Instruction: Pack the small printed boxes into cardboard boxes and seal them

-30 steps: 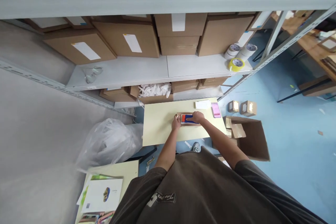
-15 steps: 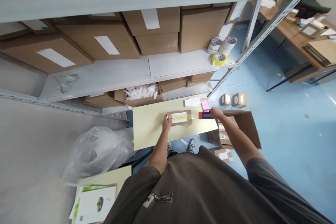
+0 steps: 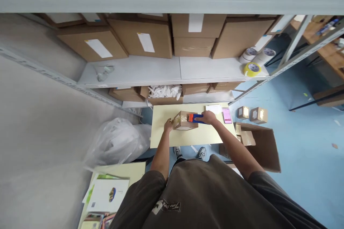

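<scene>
A small cardboard box (image 3: 185, 127) lies on the pale yellow table (image 3: 161, 141), its end face toward the left and clear tape on its top. My left hand (image 3: 168, 125) is closed on the box's left end; part of the fingers is hidden. In my right hand (image 3: 208, 117) is a blue and red tape dispenser (image 3: 198, 118). Its red head rests on or just over the right part of the box top; I cannot tell whether it touches. White papers (image 3: 214, 108) and a pink-screened phone (image 3: 227, 115) lie beyond and right of my right hand.
A metal shelf (image 3: 150, 66) with large cartons (image 3: 142, 39) and tape rolls (image 3: 252, 68) stands in front. At the right, an open carton (image 3: 264, 146) and two small boxes (image 3: 258, 115) sit on the floor. A plastic bag (image 3: 118, 141) bulges at the left, near booklets (image 3: 109, 195).
The box has been turned, so its labelled face no longer faces up. My right hand has brought the tape dispenser left, from beside the box onto or over its top. The view has shifted.
</scene>
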Motion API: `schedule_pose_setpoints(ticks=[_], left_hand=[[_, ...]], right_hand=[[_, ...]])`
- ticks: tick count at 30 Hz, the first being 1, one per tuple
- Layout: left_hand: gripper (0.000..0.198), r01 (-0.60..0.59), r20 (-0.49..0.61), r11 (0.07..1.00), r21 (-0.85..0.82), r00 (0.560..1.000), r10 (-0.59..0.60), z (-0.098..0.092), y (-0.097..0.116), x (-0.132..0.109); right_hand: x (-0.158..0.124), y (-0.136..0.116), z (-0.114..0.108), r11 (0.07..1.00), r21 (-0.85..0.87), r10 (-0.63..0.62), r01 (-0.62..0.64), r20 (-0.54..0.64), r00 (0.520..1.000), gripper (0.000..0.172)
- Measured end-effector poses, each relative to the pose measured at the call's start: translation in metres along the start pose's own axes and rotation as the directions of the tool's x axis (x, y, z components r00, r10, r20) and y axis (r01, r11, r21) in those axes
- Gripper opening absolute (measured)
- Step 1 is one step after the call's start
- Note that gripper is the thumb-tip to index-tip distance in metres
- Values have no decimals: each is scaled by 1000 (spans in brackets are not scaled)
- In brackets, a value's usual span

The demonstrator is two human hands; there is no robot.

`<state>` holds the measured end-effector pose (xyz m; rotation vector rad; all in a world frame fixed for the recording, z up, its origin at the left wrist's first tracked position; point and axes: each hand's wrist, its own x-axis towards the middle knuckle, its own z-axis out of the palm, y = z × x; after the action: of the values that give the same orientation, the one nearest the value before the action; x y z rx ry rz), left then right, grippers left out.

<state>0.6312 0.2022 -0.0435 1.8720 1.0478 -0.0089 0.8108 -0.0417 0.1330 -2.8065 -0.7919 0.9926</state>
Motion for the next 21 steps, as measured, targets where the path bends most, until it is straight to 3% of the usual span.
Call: schedule_pose_setpoints(ticks=[3, 6, 11, 13, 15, 21], left_hand=[[54, -36, 7, 993, -112, 999, 37, -17, 9, -2], [66, -69, 63, 983, -170, 995, 81, -17, 26, -12], [70, -74, 16, 993, -92, 997, 76, 2, 49, -30], [68, -74, 17, 994, -76, 997, 75, 12, 56, -35], [67, -72, 26, 996, -56, 997, 74, 22, 61, -39], [65, -66, -5, 997, 33, 998, 66, 44, 70, -43]], right_hand=[[9, -43, -1, 999, -38, -5, 7, 33, 999, 67], [11, -73, 1, 997, -71, -14, 17, 43, 999, 70], [6, -85, 3, 997, -76, -11, 12, 13, 1000, 73], [2, -70, 1, 998, -60, -15, 16, 10, 1000, 71], [-3, -37, -4, 999, -41, -5, 5, 13, 1000, 70], [-32, 112, -20, 988, -83, 129, -131, -30, 991, 71]])
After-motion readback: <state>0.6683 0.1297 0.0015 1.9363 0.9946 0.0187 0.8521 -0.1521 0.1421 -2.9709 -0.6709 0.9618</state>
